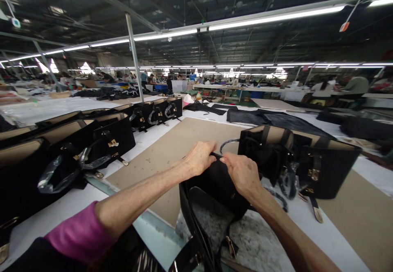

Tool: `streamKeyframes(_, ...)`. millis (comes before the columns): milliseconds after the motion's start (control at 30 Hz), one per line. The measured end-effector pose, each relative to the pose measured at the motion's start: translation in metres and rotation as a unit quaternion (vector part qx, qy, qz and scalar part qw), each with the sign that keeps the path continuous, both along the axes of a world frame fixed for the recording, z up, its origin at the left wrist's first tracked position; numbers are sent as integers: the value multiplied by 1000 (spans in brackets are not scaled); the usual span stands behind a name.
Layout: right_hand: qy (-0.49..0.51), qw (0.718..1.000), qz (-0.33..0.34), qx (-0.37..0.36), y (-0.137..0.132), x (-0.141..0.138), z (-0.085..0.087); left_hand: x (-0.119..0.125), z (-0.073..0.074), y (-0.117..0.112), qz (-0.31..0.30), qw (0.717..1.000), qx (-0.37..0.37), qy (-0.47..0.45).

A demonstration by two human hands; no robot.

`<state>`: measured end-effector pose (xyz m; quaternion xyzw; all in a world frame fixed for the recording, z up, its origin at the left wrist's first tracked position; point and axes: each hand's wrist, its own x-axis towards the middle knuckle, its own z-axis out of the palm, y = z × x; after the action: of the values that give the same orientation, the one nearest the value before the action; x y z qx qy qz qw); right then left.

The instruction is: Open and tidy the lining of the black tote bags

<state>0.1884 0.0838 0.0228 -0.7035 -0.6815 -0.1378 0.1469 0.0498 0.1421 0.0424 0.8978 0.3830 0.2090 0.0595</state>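
Note:
A black handbag (215, 190) stands open on the worktable right in front of me, its inside facing me. My left hand (199, 157) is closed on the far top edge of this bag. My right hand (242, 174) grips the same edge a little to the right, fingers curled over it. A plastic-wrapped handle loop (229, 143) shows just beyond my fingers. White crumpled paper (251, 239) lies under the bag near me.
Two more black bags with tan lining (307, 157) stand right of my hands. A row of black bags with gold clasps (104, 137) lines the left side. Brown cardboard (172, 145) covers the white table (365, 165). People work at far tables (337, 86).

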Motion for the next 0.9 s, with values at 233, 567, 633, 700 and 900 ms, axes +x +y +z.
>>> streamKeyframes(233,-10,1000,11,-2,-20,11,7,-32,3,-4,64,996,-19,58)
streamKeyframes(567,16,999,28,-1,-23,20,-2,-32,5,-6,-60,992,-109,7)
streamKeyframes(633,18,999,30,1,-23,19,-4,-31,5,-7,-64,990,-125,-9)
streamKeyframes(700,17,999,28,5,-23,18,-4,-31,4,-5,-60,988,-139,-22)
streamKeyframes(900,15,999,28,-3,-18,12,1,-31,-1,2,-57,979,-186,-56)
